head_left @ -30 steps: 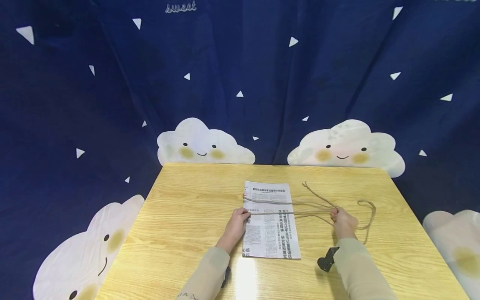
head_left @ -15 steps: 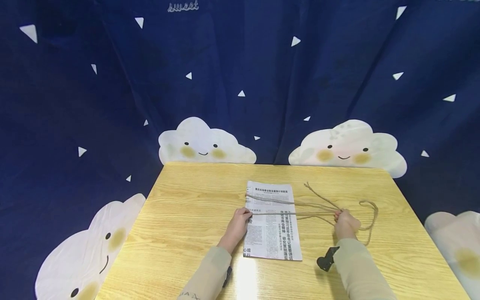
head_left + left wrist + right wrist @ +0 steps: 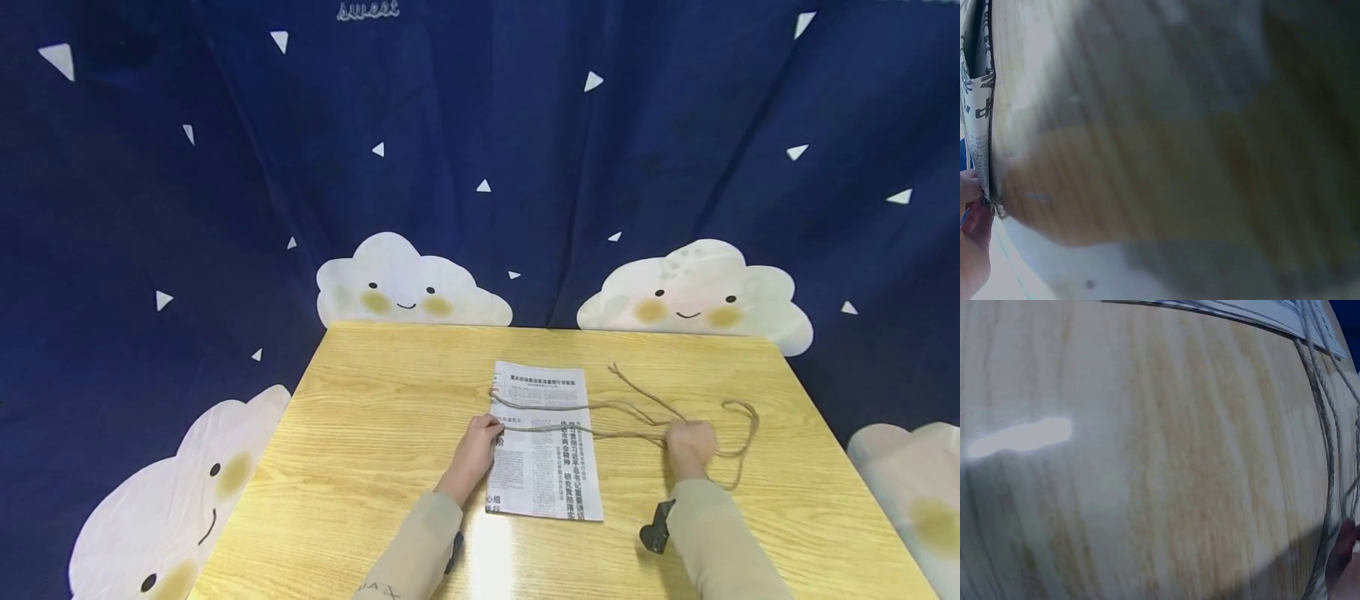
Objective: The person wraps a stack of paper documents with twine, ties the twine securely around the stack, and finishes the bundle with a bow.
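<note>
A folded newspaper [image 3: 532, 475] lies on the table, with two strands of brown twine [image 3: 542, 407] running across its upper half. At its left edge, my left hand [image 3: 476, 450] pinches the paper where the lower strand comes over. The left wrist view shows thumb and finger [image 3: 969, 187] on the newspaper's edge [image 3: 980, 125], with a bit of twine by the fingertips. To the right of the paper, my right hand [image 3: 690, 446] grips the twine, back of the hand up and fingertips hidden. In the right wrist view the strands [image 3: 1329, 425] run from the paper to the fingers [image 3: 1342, 550].
A wooden table [image 3: 375, 417] carries everything. One loose twine end [image 3: 630, 383] points up and left from the right hand; a curved length [image 3: 746, 429] lies to its right. Behind the table hangs a dark blue curtain [image 3: 480, 108] with clouds.
My right hand has turned so its back faces up. The strands between the hands, straighter before, now sag in slight curves. My left hand stays at the paper's left edge.
</note>
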`<action>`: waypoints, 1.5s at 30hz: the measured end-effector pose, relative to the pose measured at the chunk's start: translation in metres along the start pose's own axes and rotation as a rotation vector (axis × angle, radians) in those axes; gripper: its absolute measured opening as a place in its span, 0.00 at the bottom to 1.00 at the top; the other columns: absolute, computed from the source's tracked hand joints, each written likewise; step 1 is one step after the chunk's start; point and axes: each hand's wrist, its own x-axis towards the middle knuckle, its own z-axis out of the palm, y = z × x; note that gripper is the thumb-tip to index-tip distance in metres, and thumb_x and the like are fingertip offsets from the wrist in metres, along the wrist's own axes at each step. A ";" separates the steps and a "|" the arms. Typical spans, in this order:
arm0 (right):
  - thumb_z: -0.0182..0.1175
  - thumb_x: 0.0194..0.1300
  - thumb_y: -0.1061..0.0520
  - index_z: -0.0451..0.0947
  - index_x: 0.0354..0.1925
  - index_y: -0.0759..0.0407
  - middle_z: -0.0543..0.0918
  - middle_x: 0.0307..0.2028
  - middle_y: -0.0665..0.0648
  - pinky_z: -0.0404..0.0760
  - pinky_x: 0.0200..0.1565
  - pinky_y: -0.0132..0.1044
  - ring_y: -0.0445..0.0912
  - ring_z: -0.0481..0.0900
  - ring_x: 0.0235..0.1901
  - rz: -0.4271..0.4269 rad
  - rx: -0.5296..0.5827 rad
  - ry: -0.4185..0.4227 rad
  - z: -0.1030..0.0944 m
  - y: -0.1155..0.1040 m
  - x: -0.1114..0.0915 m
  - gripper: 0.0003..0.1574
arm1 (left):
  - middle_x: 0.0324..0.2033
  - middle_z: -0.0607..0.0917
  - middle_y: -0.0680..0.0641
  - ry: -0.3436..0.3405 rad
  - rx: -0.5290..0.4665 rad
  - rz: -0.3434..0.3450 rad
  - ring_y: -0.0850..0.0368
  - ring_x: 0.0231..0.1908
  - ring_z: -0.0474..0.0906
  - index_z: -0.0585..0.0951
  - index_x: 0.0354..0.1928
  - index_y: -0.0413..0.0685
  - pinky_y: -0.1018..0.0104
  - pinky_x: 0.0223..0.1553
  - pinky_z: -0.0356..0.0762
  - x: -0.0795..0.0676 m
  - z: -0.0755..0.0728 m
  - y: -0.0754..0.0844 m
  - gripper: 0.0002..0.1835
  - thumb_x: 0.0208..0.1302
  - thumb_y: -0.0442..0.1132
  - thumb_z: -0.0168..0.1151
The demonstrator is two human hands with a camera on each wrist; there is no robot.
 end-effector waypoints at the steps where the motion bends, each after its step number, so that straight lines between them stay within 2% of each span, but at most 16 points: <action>1: 0.45 0.59 0.58 0.65 0.50 0.78 0.71 0.45 0.75 0.74 0.38 0.50 0.63 0.70 0.40 -0.061 -0.052 0.000 0.002 0.000 -0.001 0.26 | 0.42 0.78 0.48 0.000 -0.001 -0.001 0.55 0.45 0.72 0.81 0.44 0.39 0.68 0.51 0.74 0.000 0.000 0.000 0.12 0.60 0.28 0.55; 2: 0.45 0.60 0.58 0.64 0.50 0.78 0.67 0.47 0.75 0.72 0.40 0.53 0.64 0.68 0.41 -0.123 -0.090 0.005 0.006 -0.001 -0.002 0.26 | 0.42 0.78 0.48 0.001 0.001 0.000 0.55 0.45 0.72 0.81 0.45 0.39 0.69 0.51 0.74 0.000 0.000 -0.001 0.12 0.60 0.28 0.55; 4: 0.45 0.61 0.59 0.63 0.51 0.75 0.64 0.47 0.73 0.72 0.40 0.53 0.64 0.67 0.41 -0.244 -0.094 -0.004 0.014 -0.002 -0.004 0.24 | 0.42 0.78 0.47 0.004 0.003 0.006 0.55 0.45 0.72 0.81 0.45 0.39 0.69 0.51 0.73 0.000 0.000 -0.001 0.12 0.60 0.28 0.55; 8: 0.46 0.62 0.65 0.70 0.46 0.73 0.69 0.41 0.67 0.76 0.34 0.47 0.57 0.72 0.35 -0.588 -0.125 -0.014 0.037 -0.010 -0.009 0.15 | 0.43 0.78 0.46 0.009 0.004 0.012 0.54 0.46 0.73 0.81 0.44 0.39 0.68 0.51 0.73 0.001 0.000 -0.002 0.12 0.60 0.28 0.55; 10: 0.49 0.62 0.67 0.72 0.43 0.72 0.72 0.39 0.66 0.78 0.36 0.47 0.56 0.74 0.36 -0.757 -0.142 -0.055 0.048 -0.017 -0.013 0.12 | 0.44 0.78 0.46 0.010 -0.002 0.006 0.54 0.46 0.72 0.81 0.45 0.39 0.68 0.51 0.73 0.001 -0.001 -0.001 0.12 0.60 0.28 0.54; 12: 0.52 0.62 0.67 0.74 0.42 0.70 0.74 0.40 0.66 0.79 0.38 0.48 0.57 0.75 0.37 -0.884 -0.168 -0.126 0.060 -0.023 -0.017 0.10 | 0.44 0.78 0.46 0.010 -0.006 0.003 0.53 0.46 0.72 0.81 0.45 0.39 0.67 0.51 0.73 0.002 -0.002 0.000 0.12 0.61 0.28 0.54; 14: 0.54 0.63 0.65 0.75 0.44 0.68 0.76 0.43 0.65 0.77 0.44 0.50 0.58 0.74 0.42 -0.957 -0.206 -0.219 0.069 -0.028 -0.022 0.11 | 0.44 0.78 0.46 0.005 -0.005 -0.003 0.54 0.47 0.72 0.81 0.45 0.39 0.67 0.51 0.73 0.002 -0.003 0.000 0.12 0.61 0.29 0.54; 19: 0.56 0.62 0.64 0.77 0.47 0.64 0.76 0.49 0.62 0.68 0.56 0.54 0.60 0.71 0.53 -1.018 -0.300 -0.450 0.089 -0.035 -0.033 0.14 | 0.45 0.77 0.46 -0.013 0.001 -0.015 0.54 0.48 0.72 0.80 0.46 0.39 0.68 0.52 0.72 0.003 -0.004 -0.001 0.12 0.62 0.29 0.53; 22: 0.57 0.60 0.65 0.78 0.47 0.63 0.78 0.48 0.61 0.68 0.57 0.53 0.58 0.72 0.52 -1.088 -0.351 -0.494 0.097 -0.036 -0.038 0.15 | 0.44 0.77 0.47 -0.015 0.006 -0.016 0.54 0.48 0.72 0.80 0.46 0.39 0.68 0.52 0.72 0.003 -0.003 -0.001 0.12 0.61 0.29 0.54; 25: 0.58 0.59 0.66 0.79 0.44 0.62 0.79 0.44 0.59 0.72 0.53 0.50 0.55 0.75 0.47 -1.142 -0.386 -0.496 0.102 -0.037 -0.041 0.13 | 0.44 0.77 0.47 -0.014 0.006 -0.019 0.54 0.48 0.72 0.81 0.46 0.39 0.68 0.52 0.72 0.002 -0.003 -0.001 0.13 0.61 0.28 0.54; 31: 0.61 0.57 0.64 0.78 0.30 0.61 0.75 0.32 0.52 0.76 0.44 0.44 0.48 0.74 0.36 -1.126 -0.408 -0.471 0.105 -0.036 -0.043 0.01 | 0.43 0.78 0.48 -0.014 -0.005 -0.017 0.54 0.47 0.72 0.81 0.46 0.40 0.68 0.52 0.73 0.002 0.000 -0.002 0.13 0.60 0.28 0.54; 34: 0.59 0.58 0.65 0.74 0.28 0.62 0.74 0.30 0.54 0.76 0.41 0.45 0.49 0.73 0.34 -1.101 -0.400 -0.426 0.103 -0.033 -0.040 0.03 | 0.42 0.78 0.48 -0.004 -0.009 -0.004 0.54 0.46 0.72 0.81 0.45 0.39 0.68 0.52 0.73 0.002 0.001 -0.003 0.13 0.60 0.27 0.55; 37: 0.56 0.61 0.66 0.71 0.30 0.64 0.73 0.30 0.57 0.76 0.38 0.46 0.51 0.72 0.33 -1.020 -0.391 -0.369 0.098 -0.030 -0.036 0.03 | 0.41 0.78 0.47 0.007 -0.015 0.004 0.54 0.46 0.72 0.81 0.45 0.39 0.68 0.51 0.73 0.001 0.002 -0.003 0.13 0.59 0.27 0.55; 40: 0.51 0.64 0.66 0.69 0.35 0.67 0.72 0.32 0.61 0.77 0.37 0.45 0.52 0.73 0.34 -0.878 -0.372 -0.327 0.090 -0.028 -0.031 0.02 | 0.42 0.78 0.47 0.005 -0.020 -0.001 0.54 0.46 0.72 0.81 0.45 0.39 0.68 0.52 0.73 0.001 0.001 -0.002 0.13 0.60 0.27 0.54; 45: 0.42 0.68 0.67 0.64 0.42 0.72 0.70 0.38 0.65 0.77 0.38 0.43 0.55 0.72 0.37 -0.685 -0.315 -0.308 0.076 -0.027 -0.025 0.07 | 0.42 0.78 0.48 -0.017 -0.004 -0.024 0.54 0.47 0.72 0.81 0.45 0.39 0.68 0.52 0.72 0.000 0.001 0.000 0.14 0.57 0.24 0.53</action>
